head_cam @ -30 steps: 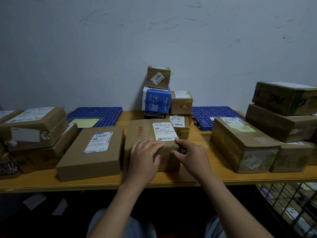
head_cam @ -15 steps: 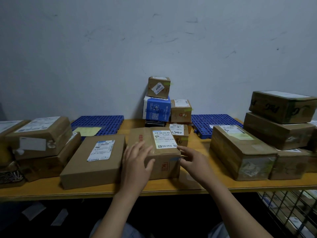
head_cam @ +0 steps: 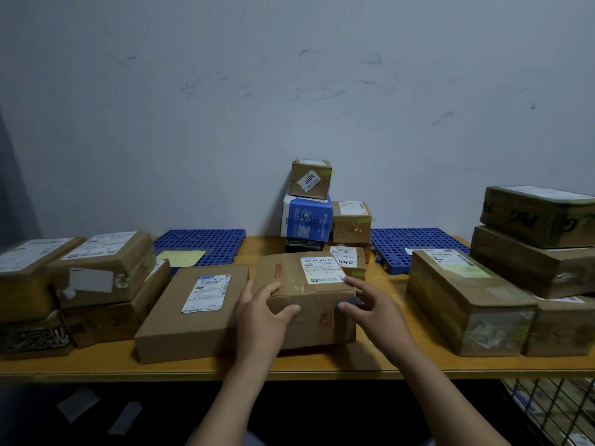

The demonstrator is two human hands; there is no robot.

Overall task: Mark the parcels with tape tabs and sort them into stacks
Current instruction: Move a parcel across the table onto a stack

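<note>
The left hand (head_cam: 262,313) has slid off the parcel (head_cam: 317,328) top, fingers now clasping its near-left corner; the right hand (head_cam: 375,312) stays open-fingered, thumb touching the front edge.

Dim, cool, even light turns the wall (head_cam: 289,75) grey-blue and throws only faint shadows, while the space under the table (head_cam: 96,371) is almost black. The wide lens bows the table's front edge. The left hand (head_cam: 260,313), right hand (head_cam: 376,310) and box (head_cam: 309,326) look soft, slightly smeared.

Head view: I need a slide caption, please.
Left hand grips, right hand touches a labelled parcel on the wooden table.
</note>
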